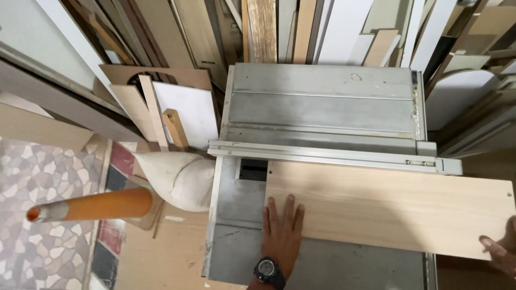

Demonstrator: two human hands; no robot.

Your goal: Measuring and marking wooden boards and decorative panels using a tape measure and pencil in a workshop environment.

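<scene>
Pale wood-grain panel (392, 207), long and rectangular, smooth laminate-like face with small drilled holes near two corners; it lies flat on the grey metal saw table (322, 102), its far long edge set along the aluminium fence rail (333, 157), its right end overhanging the table edge. Left hand (282, 228), wrist bearing a dark round watch (269, 271), rests palm-down with fingers (290, 209) spread flat and straight, pressing on the panel's near left corner, partly on the panel and partly on the bare metal beside it. Right hand (501, 249), only partly in view at the picture's edge, sits at the panel's near right corner; its fingers touch the panel edge, but whether they curl around it cannot be told. Table surface: dull, scuffed steel with a dark rectangular opening (252, 169) just left of the panel's far corner. Left of the table: a cloth sack (180, 177), off-white, bulging and tapered to a point, beside an orange cylindrical tube (94, 207) with a grey tip. Floor: patterned stone-mosaic tiles (48, 215) and bare board. Behind: upright stacked offcuts and boards (263, 29), white, brown and raw timber, leaning against the wall.
</scene>
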